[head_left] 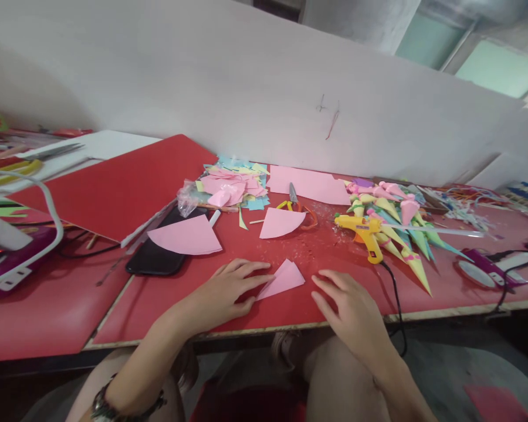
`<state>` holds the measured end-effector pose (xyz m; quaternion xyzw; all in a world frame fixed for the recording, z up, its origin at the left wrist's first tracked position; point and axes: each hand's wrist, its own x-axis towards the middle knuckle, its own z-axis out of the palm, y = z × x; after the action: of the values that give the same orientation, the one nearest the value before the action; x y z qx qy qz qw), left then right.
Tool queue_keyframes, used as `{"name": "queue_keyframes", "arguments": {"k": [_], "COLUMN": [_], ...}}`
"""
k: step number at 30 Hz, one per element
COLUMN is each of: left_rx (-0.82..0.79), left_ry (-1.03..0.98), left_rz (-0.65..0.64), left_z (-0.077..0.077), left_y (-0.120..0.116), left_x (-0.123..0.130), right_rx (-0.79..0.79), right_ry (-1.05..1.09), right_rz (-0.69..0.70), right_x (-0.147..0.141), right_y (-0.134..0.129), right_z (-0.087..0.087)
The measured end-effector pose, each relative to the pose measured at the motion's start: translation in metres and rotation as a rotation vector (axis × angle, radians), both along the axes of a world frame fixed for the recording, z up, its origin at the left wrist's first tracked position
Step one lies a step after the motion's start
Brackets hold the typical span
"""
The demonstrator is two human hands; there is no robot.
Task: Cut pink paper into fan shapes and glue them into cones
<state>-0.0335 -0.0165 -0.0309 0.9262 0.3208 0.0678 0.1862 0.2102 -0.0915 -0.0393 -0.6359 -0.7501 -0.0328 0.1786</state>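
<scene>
A folded piece of pink paper (286,280) lies on the red tabletop near its front edge. My left hand (233,288) rests at the paper's left end, fingers stretched out, with fingertips touching or just over it. To the right of the paper is my right hand (349,302), fingers spread, palm down and apart from it. Beyond the folded paper lies a pink fan-shaped paper (282,223), partly over a pair of scissors with orange and yellow handles (308,218). Another pink fan-shaped paper (187,235) sits on a black phone (156,261).
A yellow glue gun (367,231) with a clear stick and black cord lies at the right, against several paper cones (413,264). Paper scraps (233,187) are heaped at the back. A red board (127,184) leans at left; a purple power strip (484,266) is far right.
</scene>
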Motion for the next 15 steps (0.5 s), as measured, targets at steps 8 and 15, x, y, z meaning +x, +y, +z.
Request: {"name": "queue_keyframes", "arguments": {"k": [8, 15], "left_rx": [0.0, -0.013], "left_ry": [-0.016, 0.004], "left_rz": [0.012, 0.038], "left_z": [0.002, 0.006], "left_y": [-0.001, -0.008], "left_x": [0.002, 0.002], "right_rx": [-0.113, -0.15], "right_ry": [0.178, 0.022], "right_rz": [0.319, 0.348], "right_x": [-0.015, -0.029], "right_y": [0.023, 0.036], "right_z": [0.016, 0.022]}}
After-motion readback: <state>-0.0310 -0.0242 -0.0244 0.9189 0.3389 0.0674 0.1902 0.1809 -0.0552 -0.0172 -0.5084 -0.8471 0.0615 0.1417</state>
